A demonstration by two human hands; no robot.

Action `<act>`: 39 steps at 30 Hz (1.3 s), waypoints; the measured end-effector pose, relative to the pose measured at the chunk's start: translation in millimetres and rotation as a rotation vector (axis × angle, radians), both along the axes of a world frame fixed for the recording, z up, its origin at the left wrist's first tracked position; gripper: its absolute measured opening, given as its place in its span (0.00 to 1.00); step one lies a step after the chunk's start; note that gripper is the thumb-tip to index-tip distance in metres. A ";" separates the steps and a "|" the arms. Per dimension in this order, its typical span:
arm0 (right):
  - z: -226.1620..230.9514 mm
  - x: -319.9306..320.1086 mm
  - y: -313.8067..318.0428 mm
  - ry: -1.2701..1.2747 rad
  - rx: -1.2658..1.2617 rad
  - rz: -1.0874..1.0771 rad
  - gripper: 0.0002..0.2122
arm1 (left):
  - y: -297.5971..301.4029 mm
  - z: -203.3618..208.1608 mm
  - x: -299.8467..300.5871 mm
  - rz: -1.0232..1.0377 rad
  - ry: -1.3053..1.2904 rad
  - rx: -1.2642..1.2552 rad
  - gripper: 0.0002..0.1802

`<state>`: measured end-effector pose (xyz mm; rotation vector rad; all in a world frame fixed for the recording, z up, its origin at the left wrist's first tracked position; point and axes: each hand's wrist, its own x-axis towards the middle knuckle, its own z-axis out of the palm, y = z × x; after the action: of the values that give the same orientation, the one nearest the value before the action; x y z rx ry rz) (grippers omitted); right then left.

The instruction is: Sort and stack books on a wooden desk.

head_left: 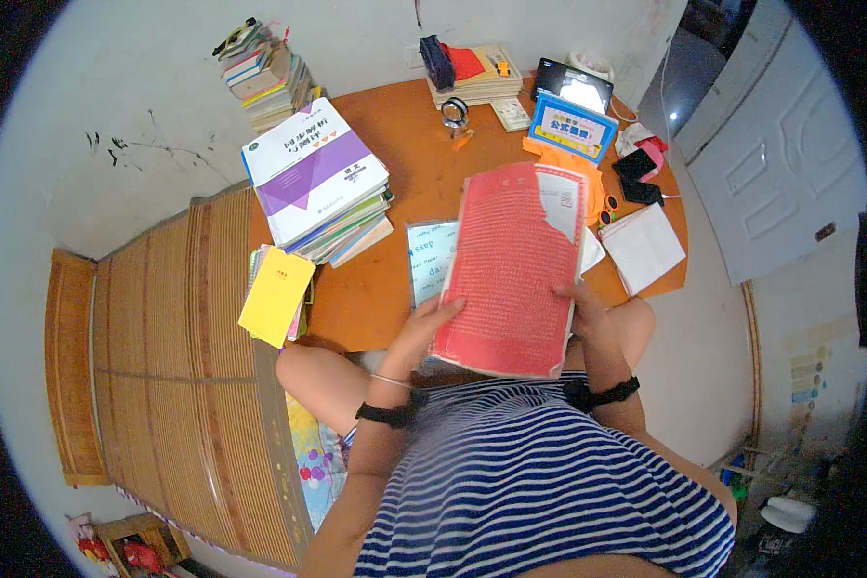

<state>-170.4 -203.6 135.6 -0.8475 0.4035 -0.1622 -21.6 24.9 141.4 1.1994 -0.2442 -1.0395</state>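
Observation:
A red book (515, 270) with dense lines of print and a white patch at its upper right is held up between my two hands, over the near edge of the desk. My left hand (424, 330) grips its lower left edge, thumb lying on the red face. At the right edge my right hand (584, 306) holds it the same way, thumb on top and the other fingers behind, out of sight. Partly covered by the book is a pale sheet with blue lettering (426, 255) on the desk.
On the brown desk (395, 125) stand a tall book stack (323, 178) and yellow notebook (277, 294) at left. A blue-framed card (573, 127), dark-screened device (554, 77), tape roll (455, 111) and white papers (643, 248) lie farther back and right. A slatted bed (154, 347) is at left.

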 end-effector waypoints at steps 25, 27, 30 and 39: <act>186.9 70.1 14.2 0.055 -0.945 0.123 0.28 | 19.3 99.1 53.4 0.285 -1.173 0.062 0.24; 189.1 96.7 16.6 -0.033 -0.970 0.100 0.29 | 31.6 130.0 61.0 0.332 -0.996 0.094 0.24; 160.1 152.9 17.3 -0.129 -1.009 0.030 0.29 | 46.3 120.7 90.9 0.486 -0.986 0.060 0.25; 92.7 311.9 78.0 -0.286 -1.310 -0.041 0.22 | 91.6 90.9 193.0 0.772 -1.311 0.514 0.26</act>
<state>141.5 -125.6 228.2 -2.0682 -0.0130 -0.6114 171.5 116.5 232.3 2.0831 -0.4710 0.5113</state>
